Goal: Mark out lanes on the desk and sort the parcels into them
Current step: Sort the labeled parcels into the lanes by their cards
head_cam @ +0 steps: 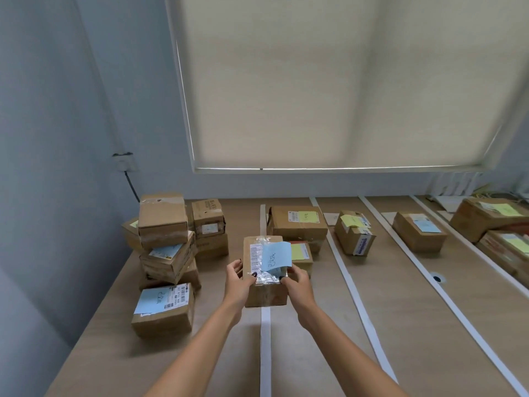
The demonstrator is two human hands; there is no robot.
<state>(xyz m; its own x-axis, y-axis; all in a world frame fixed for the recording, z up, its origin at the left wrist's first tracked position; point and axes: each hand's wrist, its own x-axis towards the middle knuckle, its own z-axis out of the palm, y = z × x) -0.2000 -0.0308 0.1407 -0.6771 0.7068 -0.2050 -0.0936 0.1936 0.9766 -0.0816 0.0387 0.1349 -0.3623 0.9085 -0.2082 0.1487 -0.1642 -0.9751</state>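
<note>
taped desk (329, 353); both hands' grip (239, 279) (296, 282) clasps brown parcel (264, 290), blue note (276, 257)

The blue note (275, 257) on the parcel (264, 272) I hold bears handwriting I can't make out — a scrawl. Its barcode label (254, 257) is too small to read. Another blue note (153, 300), near the table's left edge, is equally illegible.

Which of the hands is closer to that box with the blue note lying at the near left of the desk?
The left hand. It grips the held parcel just right of that box; the right hand is on the parcel's far side.
</note>
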